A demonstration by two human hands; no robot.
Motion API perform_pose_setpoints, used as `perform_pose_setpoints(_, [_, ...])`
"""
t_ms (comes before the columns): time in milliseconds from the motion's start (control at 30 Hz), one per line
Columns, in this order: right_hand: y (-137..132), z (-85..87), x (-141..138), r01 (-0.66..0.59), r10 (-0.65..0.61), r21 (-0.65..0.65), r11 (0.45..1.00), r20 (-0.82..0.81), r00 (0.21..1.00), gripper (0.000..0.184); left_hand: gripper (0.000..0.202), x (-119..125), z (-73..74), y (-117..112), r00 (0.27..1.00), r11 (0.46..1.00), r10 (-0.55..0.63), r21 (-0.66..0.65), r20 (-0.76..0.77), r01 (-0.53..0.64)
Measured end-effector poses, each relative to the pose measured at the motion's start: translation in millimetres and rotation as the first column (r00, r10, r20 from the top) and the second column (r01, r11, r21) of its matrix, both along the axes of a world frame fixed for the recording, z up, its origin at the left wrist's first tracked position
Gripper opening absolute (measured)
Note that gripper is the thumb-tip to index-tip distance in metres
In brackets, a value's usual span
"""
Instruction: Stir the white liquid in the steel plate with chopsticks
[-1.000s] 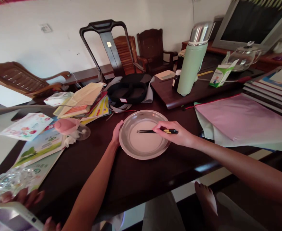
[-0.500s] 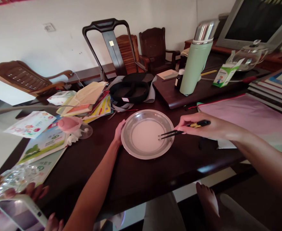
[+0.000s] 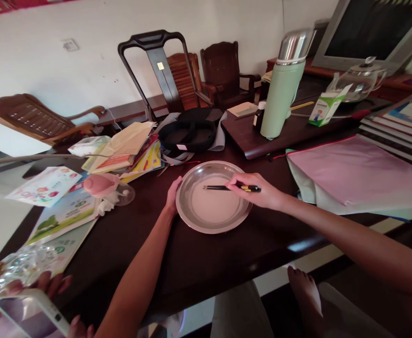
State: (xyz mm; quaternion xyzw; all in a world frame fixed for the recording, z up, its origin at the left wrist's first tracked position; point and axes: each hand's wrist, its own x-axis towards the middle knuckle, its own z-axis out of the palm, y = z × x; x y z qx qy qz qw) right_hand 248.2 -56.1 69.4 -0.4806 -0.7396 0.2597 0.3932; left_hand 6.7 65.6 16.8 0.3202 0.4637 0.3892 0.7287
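A shallow round metal bowl (image 3: 214, 229) stands on the dark table, with a pale, milky surface (image 3: 209, 205) inside that looks like liquid. My left hand (image 3: 173, 194) grips the bowl's left rim; its fingers are mostly hidden behind the side. Over the bowl's right part, my right hand (image 3: 252, 189) is closed around a pair of black chopsticks (image 3: 216, 188) with gold near the handle ends. Their tips point left over the bowl's middle. Whether they touch the pale surface I cannot tell.
At lower left another person's hand (image 3: 53, 283) holds a phone (image 3: 39, 312). Books (image 3: 121, 148), a pink-topped bottle (image 3: 102, 184) and a black strapped case (image 3: 188, 134) lie left and behind. A green thermos (image 3: 283, 96) and pink folder (image 3: 361, 169) are on the right.
My right hand has moved left with the chopsticks, from beside the bowl's right rim to over the bowl. My left hand and the bowl stay put.
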Motion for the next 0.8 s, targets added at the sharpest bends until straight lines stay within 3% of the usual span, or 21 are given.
perform_pose_setpoints(100, [0.4, 16.6, 15.9, 0.047, -0.046, -0.010, 0.999, 0.076, 0.996, 0.021, 0.027, 0.4, 0.7, 0.0, 1.000, 1.000, 0.007, -0.008, 0.002, -0.007])
perform_pose_setpoints(233, [-14.6, 48.7, 37.8, 0.076, -0.055, -0.116, 0.990, 0.171, 0.984, 0.023, 0.027, 0.5, 1.0, -0.3, 1.000, 1.000, -0.010, -0.008, 0.012, 0.010])
perform_pose_setpoints(367, [-29.3, 62.7, 45.5, -0.008, 0.055, -0.262, 0.965, 0.175, 0.983, 0.025, 0.026, 0.7, 1.7, -0.9, 1.000, 1.000, -0.005, -0.001, 0.001, 0.005])
perform_pose_setpoints(533, [-28.5, 34.2, 22.1, -0.156, 0.174, -0.265, 0.952, 0.047, 0.984, 0.026, 0.026, 0.7, 1.8, -0.7, 1.000, 1.000, -0.017, -0.016, 0.025, 0.018])
perform_pose_setpoints(667, [-13.2, 3.9, 0.6, -0.080, 0.078, -0.080, 0.994, -0.026, 0.997, 0.023, 0.026, 0.3, 1.6, -0.4, 1.000, 1.000, 0.002, -0.019, 0.002, -0.002])
perform_pose_setpoints(800, [-2.4, 2.4, 2.5, -0.026, 0.026, 0.001, 1.000, 0.021, 0.999, 0.020, 0.027, -0.6, 0.9, -0.1, 1.000, 1.000, -0.002, -0.008, 0.013, 0.002])
